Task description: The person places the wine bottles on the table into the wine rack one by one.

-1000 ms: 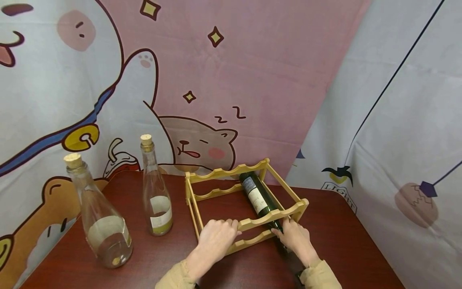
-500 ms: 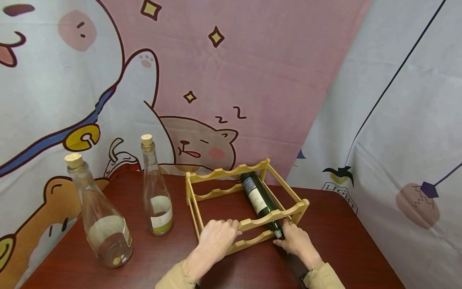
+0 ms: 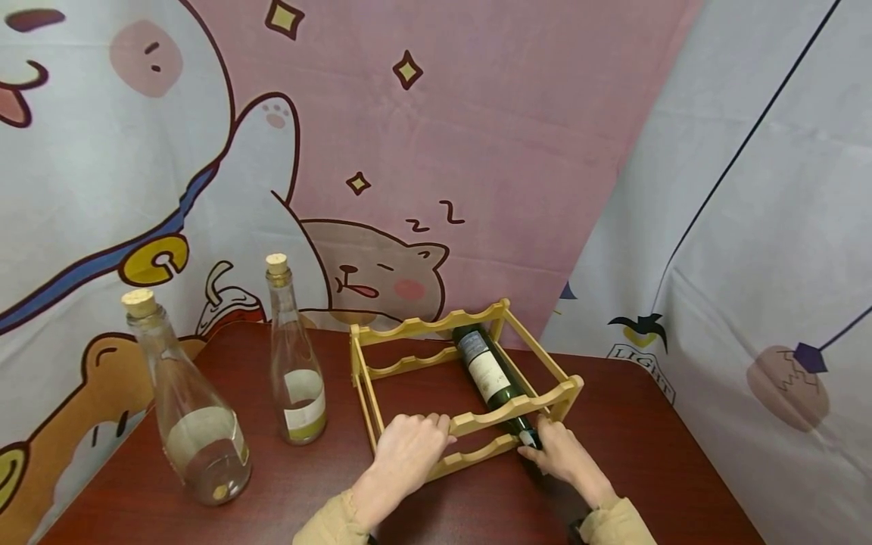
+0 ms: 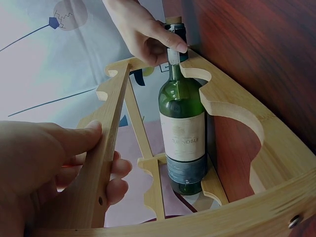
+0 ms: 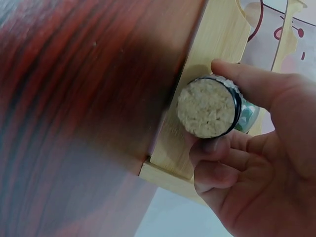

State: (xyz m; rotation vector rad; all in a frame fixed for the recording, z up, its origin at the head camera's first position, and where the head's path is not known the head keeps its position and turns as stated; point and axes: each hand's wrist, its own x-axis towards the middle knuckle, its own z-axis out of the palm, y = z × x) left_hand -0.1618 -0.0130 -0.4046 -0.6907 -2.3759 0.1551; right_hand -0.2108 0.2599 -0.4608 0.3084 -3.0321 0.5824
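A green wine bottle (image 3: 487,372) with a cream label lies along the right end of a light wooden wine rack (image 3: 534,399), its corked end pointing toward me. Around the neck at the front, my right hand (image 3: 562,452) holds the bottle between thumb and fingers. The right wrist view looks straight onto the cork (image 5: 205,108), with the thumb on one side and curled fingers on the other. My left hand (image 3: 413,448) grips the rack's upper front rail; its thumb lies on one side of the wood and its fingertips (image 4: 118,190) come round the other.
Two clear corked bottles, a nearer bottle (image 3: 204,439) and a farther bottle (image 3: 298,386), stand upright left of the rack on the dark red table (image 3: 654,454). A printed cloth (image 3: 518,166) hangs close behind the table and along its right side.
My right hand has shifted slightly right and toward me, uncovering more of the bottle's neck. The bottle's label has turned a little. The left hand and the rack stay still.
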